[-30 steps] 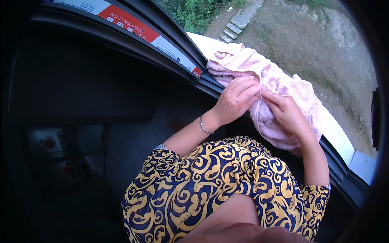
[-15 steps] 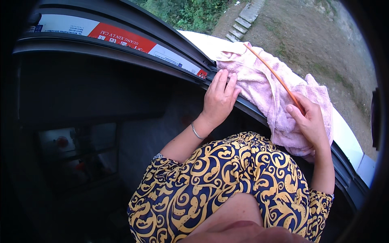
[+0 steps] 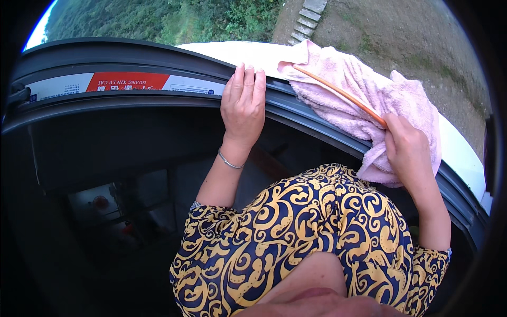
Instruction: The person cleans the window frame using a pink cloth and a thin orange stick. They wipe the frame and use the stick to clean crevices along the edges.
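Observation:
A pink towel (image 3: pixel 364 95) lies bunched over the dark curved frame (image 3: pixel 158 58) and the white body panel (image 3: pixel 248 52) of a vehicle. My right hand (image 3: pixel 409 150) grips the towel's lower right part together with a thin orange stick (image 3: pixel 338 92) that runs up and left across the cloth. My left hand (image 3: pixel 243 103) rests flat with fingers together on the dark frame edge, left of the towel. A thin bracelet sits on my left wrist.
A red and white sticker strip (image 3: pixel 121 83) runs along the frame at left. Below the frame is a dark vehicle interior (image 3: pixel 105 211) with dim objects. Beyond lie bare ground (image 3: pixel 412 37), stone steps (image 3: pixel 311 8) and green bushes (image 3: pixel 158 18).
My left hand left the towel and moved left onto the frame edge. The towel was spread out, and the orange stick came into sight in my right hand.

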Demonstrator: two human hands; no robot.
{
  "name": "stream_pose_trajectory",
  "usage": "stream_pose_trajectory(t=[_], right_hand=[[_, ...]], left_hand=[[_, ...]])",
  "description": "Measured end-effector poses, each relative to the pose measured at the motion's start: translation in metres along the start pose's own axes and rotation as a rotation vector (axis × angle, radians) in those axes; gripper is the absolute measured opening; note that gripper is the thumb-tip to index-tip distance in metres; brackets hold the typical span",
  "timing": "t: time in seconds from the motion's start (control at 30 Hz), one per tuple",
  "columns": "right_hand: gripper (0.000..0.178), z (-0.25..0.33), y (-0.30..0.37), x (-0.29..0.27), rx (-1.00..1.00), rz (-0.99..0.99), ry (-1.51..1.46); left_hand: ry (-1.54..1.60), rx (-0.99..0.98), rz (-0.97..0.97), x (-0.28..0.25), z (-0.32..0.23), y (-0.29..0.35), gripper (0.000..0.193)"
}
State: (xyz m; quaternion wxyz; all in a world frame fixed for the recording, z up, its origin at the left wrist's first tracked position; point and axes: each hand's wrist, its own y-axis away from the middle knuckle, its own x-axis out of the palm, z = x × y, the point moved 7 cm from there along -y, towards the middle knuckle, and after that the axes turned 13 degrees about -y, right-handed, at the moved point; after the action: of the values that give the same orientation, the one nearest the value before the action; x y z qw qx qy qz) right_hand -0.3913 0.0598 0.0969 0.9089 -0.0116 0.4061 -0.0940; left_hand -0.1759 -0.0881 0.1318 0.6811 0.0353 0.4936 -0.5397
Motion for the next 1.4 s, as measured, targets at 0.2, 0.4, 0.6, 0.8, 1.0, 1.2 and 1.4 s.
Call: stream_pose_trajectory(t=[0.2,0.4,0.6,0.8,1.0,1.2,1.4], right_hand=[[0.019,-0.035,0.007,-0.007,0.336,0.038,-0.704],[0.022,-0.009,-0.006,0.029,0.445,0.295,-1.225],[0.026,-0.032,-0.008,-0.011,0.418,0.219,-0.972],[0.030,-0.019,-0.018,-0.043,-0.041,0.159,-0.166],[0.033,-0.001,-0.052,-0.030,-0.028,0.470,-0.064],[0.033,-0.011,-0.067,-0.048,-0.009,0.207,-0.131],[0.039,0.007,-0.070,-0.027,-0.003,0.391,-0.019]], left_hand=[[0.276,-0.085,-0.197,0.001,0.008,0.007,0.027],[1.139,-0.088,0.367,-0.001,-0.081,0.001,0.031],[1.056,-0.049,-0.050,0.014,-0.089,0.002,0.019],[0.995,0.301,-0.101,0.004,-0.101,-0.008,0.036],[1.231,0.246,-0.403,0.006,-0.087,0.013,0.025],[1.289,0.215,-0.479,0.014,-0.079,0.022,0.025],[1.261,0.073,-0.617,0.015,-0.081,0.032,0.045]])
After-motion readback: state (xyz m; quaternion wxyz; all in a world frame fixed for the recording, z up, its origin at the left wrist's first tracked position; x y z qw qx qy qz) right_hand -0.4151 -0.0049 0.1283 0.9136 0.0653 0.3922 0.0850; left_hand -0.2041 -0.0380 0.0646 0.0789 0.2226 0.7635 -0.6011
